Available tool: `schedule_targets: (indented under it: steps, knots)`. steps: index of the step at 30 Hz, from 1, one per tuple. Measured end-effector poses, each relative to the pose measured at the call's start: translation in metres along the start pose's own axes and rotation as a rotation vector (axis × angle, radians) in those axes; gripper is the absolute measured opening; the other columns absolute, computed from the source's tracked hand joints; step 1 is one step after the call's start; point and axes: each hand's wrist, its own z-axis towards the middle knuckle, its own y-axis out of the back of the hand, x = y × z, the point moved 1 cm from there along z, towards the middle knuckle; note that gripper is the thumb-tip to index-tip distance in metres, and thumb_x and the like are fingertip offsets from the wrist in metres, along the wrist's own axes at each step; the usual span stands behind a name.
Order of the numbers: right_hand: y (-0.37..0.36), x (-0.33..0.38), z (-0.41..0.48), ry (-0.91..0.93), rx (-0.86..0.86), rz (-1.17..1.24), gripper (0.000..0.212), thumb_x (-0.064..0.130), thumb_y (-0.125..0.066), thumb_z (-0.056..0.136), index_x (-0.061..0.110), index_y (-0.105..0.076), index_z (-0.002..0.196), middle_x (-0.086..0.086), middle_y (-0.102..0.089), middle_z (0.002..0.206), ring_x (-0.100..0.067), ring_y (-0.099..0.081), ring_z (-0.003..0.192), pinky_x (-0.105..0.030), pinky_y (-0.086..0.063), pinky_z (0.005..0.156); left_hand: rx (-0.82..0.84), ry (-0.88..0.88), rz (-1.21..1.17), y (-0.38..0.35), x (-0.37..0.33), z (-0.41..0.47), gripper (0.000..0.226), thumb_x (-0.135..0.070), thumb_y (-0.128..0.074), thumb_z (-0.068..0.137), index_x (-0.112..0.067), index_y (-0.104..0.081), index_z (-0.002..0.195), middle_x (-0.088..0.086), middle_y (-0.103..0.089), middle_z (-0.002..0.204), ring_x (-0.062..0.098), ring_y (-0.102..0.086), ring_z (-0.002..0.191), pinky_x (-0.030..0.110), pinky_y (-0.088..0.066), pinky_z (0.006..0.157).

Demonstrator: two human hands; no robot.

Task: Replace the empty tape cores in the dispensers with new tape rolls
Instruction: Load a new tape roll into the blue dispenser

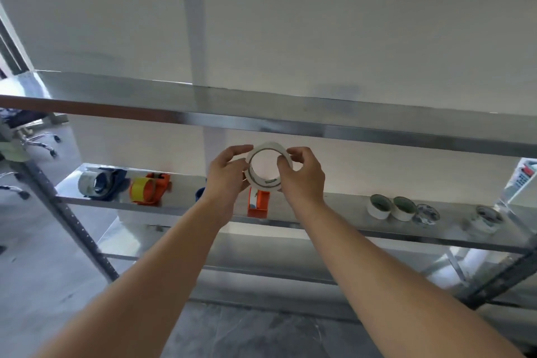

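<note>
Reaching up mid-frame, our left hand (225, 171) and right hand (303, 176) each pinch the rim of a white tape roll (268, 146) above the orange dispenser (258, 203), which we judge must take it next.

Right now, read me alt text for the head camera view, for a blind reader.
The left hand and right hand hold a thin white tape ring above an orange plastic tape dispenser on a silver metal shelf. Left of it stand a dark blue dispenser and an orange dispenser with yellow tape; four loose tape rolls sit to the right.
</note>
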Motion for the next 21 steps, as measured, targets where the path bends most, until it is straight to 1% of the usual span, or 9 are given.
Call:
schedule_targets:
  steps: [2,3,4,6,9,11,13,19,21]
  knots:
    - [-0.017,-0.003,0.000,0.005,0.031,-0.013,0.016,0.032,-0.069,0.098,0.028,-0.062,0.112,0.018,-0.061,0.105,-0.008,-0.060,0.098,-0.024,-0.057,0.083,-0.029,0.028,-0.010,0.015,0.002,0.008,0.031,-0.001,-0.054,0.104,-0.022,-0.075,0.114,0.009,-0.079,0.105,0.028,-0.075,0.100,0.036,-0.064,0.087]
    - [-0.025,-0.004,0.001,0.005,0.052,-0.021,0.016,0.031,-0.068,0.098,0.026,-0.063,0.113,0.016,-0.063,0.107,-0.006,-0.059,0.098,-0.014,-0.050,0.078,-0.047,0.036,-0.006,0.022,0.004,0.013,0.031,-0.001,-0.055,0.105,-0.023,-0.075,0.113,0.009,-0.079,0.104,0.028,-0.075,0.101,0.037,-0.065,0.088]
    - [-0.034,-0.005,0.003,0.003,0.072,-0.028,0.017,0.030,-0.068,0.099,0.024,-0.064,0.114,0.013,-0.065,0.110,-0.006,-0.059,0.100,-0.008,-0.042,0.074,-0.067,0.044,0.002,0.029,0.006,0.018,0.030,-0.002,-0.056,0.105,-0.025,-0.073,0.112,0.008,-0.079,0.104,0.028,-0.075,0.102,0.038,-0.065,0.089]
    - [-0.050,-0.007,0.009,-0.003,0.096,-0.035,0.018,0.030,-0.068,0.098,0.023,-0.065,0.115,0.011,-0.066,0.112,-0.008,-0.060,0.103,-0.006,-0.036,0.070,-0.112,0.069,0.028,0.041,0.008,0.031,0.026,-0.004,-0.056,0.106,-0.025,-0.070,0.112,0.008,-0.077,0.106,0.031,-0.075,0.105,0.040,-0.065,0.090]
    - [-0.075,-0.010,0.024,0.007,0.119,-0.013,0.017,0.031,-0.069,0.097,0.024,-0.065,0.112,0.013,-0.066,0.108,-0.009,-0.062,0.100,-0.011,-0.045,0.073,-0.193,0.125,0.040,0.054,0.011,0.057,0.024,-0.005,-0.050,0.109,-0.016,-0.065,0.123,0.013,-0.073,0.116,0.032,-0.073,0.111,0.041,-0.063,0.096]
    - [-0.091,-0.012,0.036,0.005,0.143,0.010,0.016,0.034,-0.071,0.094,0.029,-0.065,0.107,0.019,-0.065,0.102,-0.010,-0.064,0.096,-0.031,-0.061,0.079,-0.227,0.153,0.050,0.063,0.012,0.073,0.026,-0.005,-0.049,0.109,-0.011,-0.067,0.127,0.014,-0.074,0.118,0.030,-0.073,0.112,0.042,-0.062,0.098]
    - [-0.104,-0.011,0.046,0.018,0.171,0.034,0.014,0.035,-0.072,0.090,0.032,-0.065,0.102,0.024,-0.064,0.097,-0.011,-0.066,0.093,-0.046,-0.064,0.079,-0.234,0.157,0.054,0.069,0.013,0.086,0.026,-0.004,-0.050,0.108,-0.007,-0.070,0.125,0.016,-0.076,0.117,0.031,-0.073,0.112,0.044,-0.061,0.101]
    - [-0.133,-0.001,0.058,0.058,0.187,0.016,0.014,0.033,-0.073,0.092,0.031,-0.062,0.101,0.027,-0.060,0.094,0.000,-0.060,0.088,-0.044,-0.061,0.089,-0.239,0.143,0.019,0.091,0.004,0.115,0.020,-0.001,-0.058,0.105,-0.002,-0.071,0.120,0.018,-0.076,0.113,0.032,-0.076,0.104,0.045,-0.062,0.100]
    - [-0.141,0.004,0.060,0.067,0.179,-0.001,0.015,0.034,-0.073,0.093,0.032,-0.061,0.102,0.028,-0.058,0.094,-0.001,-0.059,0.088,-0.045,-0.062,0.087,-0.217,0.138,-0.004,0.100,0.003,0.120,0.017,0.000,-0.060,0.103,-0.002,-0.072,0.116,0.018,-0.077,0.111,0.032,-0.076,0.101,0.046,-0.062,0.100]
